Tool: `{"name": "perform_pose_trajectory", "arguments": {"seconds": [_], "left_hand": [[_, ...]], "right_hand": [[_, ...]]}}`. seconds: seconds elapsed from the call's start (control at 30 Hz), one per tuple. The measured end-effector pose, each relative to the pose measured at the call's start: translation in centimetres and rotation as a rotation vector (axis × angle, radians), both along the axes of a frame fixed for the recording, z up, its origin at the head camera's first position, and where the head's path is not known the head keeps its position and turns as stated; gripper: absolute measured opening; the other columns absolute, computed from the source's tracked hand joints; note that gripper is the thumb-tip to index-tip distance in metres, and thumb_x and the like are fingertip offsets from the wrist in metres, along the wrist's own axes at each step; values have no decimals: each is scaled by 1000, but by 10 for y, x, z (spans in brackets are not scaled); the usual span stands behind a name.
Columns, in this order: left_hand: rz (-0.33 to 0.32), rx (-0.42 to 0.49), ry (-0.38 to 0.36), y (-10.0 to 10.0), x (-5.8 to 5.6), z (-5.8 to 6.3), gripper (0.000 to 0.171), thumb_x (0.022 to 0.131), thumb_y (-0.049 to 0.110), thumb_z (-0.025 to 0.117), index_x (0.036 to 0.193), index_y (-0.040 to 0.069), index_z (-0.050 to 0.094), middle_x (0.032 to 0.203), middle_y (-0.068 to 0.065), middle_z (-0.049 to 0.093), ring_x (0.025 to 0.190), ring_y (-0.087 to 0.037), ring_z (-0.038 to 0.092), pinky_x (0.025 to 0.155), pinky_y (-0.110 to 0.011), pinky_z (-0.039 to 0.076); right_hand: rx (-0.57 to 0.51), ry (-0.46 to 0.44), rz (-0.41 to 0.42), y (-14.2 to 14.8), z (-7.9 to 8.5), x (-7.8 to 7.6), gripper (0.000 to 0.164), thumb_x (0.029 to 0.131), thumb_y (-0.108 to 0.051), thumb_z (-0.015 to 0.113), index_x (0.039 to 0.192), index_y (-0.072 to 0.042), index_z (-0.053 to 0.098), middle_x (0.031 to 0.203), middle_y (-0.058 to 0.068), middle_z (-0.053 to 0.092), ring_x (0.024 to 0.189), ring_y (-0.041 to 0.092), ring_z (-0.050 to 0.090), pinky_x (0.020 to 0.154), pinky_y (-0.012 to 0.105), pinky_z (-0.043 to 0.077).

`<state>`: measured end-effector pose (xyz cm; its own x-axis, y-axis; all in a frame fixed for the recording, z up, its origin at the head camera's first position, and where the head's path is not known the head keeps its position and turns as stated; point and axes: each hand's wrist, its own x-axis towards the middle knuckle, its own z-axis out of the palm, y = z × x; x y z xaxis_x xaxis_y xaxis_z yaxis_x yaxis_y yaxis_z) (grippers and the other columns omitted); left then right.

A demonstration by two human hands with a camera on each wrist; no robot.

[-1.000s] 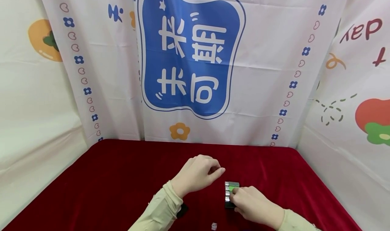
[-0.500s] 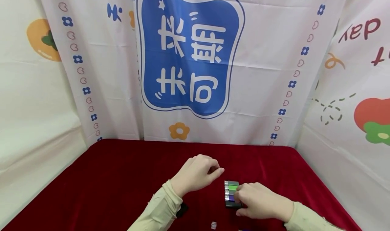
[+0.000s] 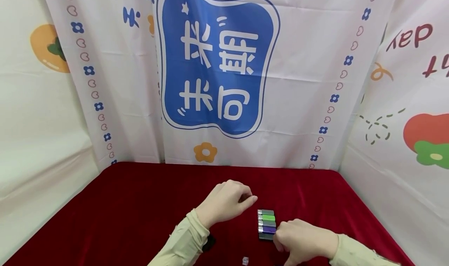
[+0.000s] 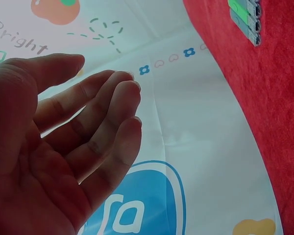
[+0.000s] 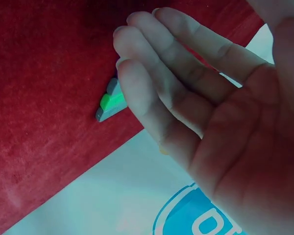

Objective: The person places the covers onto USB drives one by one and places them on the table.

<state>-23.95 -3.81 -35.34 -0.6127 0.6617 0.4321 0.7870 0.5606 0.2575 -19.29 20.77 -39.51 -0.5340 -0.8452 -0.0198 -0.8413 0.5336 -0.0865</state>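
A row of several small flat sticks with clear ends lies on the red cloth, grey, a green stick (image 3: 268, 217), a purple stick (image 3: 269, 230) and a dark nearest one. My right hand (image 3: 303, 238) is just right of the row's near end, fingers pointing down. In the right wrist view its fingers are extended and bare, with the green stick (image 5: 112, 101) beyond them. My left hand (image 3: 228, 201) hovers left of and beyond the row, fingers loosely bent and holding nothing. The left wrist view shows its bare palm, with the sticks' clear ends at the top right.
A small clear piece (image 3: 245, 261) lies near the front edge of the view. A black object (image 3: 209, 243) is partly hidden beside the left sleeve. Red cloth (image 3: 140, 211) covers the table, with white printed curtains (image 3: 298, 82) behind and at both sides.
My right hand has moved off the row of sticks, to the right and toward me, leaving the purple and dark ones uncovered. The left hand stays in place.
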Motion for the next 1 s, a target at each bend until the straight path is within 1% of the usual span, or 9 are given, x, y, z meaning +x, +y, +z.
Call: {"name": "perform_pose_trajectory", "arguments": {"seconds": [0.1,0.17,0.33,0.43,0.5,0.63,0.77,1.0], "left_hand": [[-3,0,-6,0,0,-1,27,97,29,64,70,25,60,58,13,46,54,-2,41,47,-17,38],[-7,-2,-8,1,0,-1,26,96,29,64,71,25,61,58,13,46,54,-2,42,47,-17,38],[-9,-3,-11,1,0,-1,26,96,29,65,71,24,62,57,13,46,53,-2,41,47,-17,38],[-10,-5,-19,1,-1,-1,25,96,28,65,72,24,63,58,13,47,53,-2,42,47,-17,38],[-11,-6,-24,1,-1,-1,23,96,28,65,73,23,65,59,13,49,54,-1,42,48,-16,39],[-8,-9,-34,1,-1,-1,22,96,28,65,75,23,67,60,13,50,54,-2,43,48,-16,40],[-8,-9,-44,2,-1,-2,21,96,28,65,77,22,69,62,16,51,55,-1,45,49,-16,41],[-7,-13,-48,2,-1,-3,21,96,29,65,77,23,70,62,18,51,56,-1,46,50,-16,42]], "right_hand": [[-5,-27,10,1,-2,0,34,74,-50,83,69,-23,64,61,-23,45,52,-9,37,45,9,32],[-3,-65,2,1,-3,-1,32,76,-49,83,70,-23,65,58,-24,44,50,-9,36,44,10,32],[20,-100,-5,-1,-4,-2,27,74,-43,86,71,-24,66,53,-26,44,49,-13,37,45,10,35],[37,-102,-11,-1,-6,-2,25,73,-38,87,70,-24,66,54,-27,46,50,-14,39,46,9,37],[39,-125,-15,-1,-7,-1,24,74,-35,87,70,-25,66,55,-27,46,50,-13,40,46,10,37],[24,-160,1,-2,-8,0,21,76,-25,86,69,-24,67,56,-27,47,49,-14,40,45,9,37],[5,-195,16,-3,-8,0,20,78,-20,84,68,-24,68,58,-27,49,50,-15,41,45,9,38],[16,-171,33,-5,-8,2,21,76,-8,82,69,-24,71,62,-26,53,52,-15,42,47,8,39]]}}
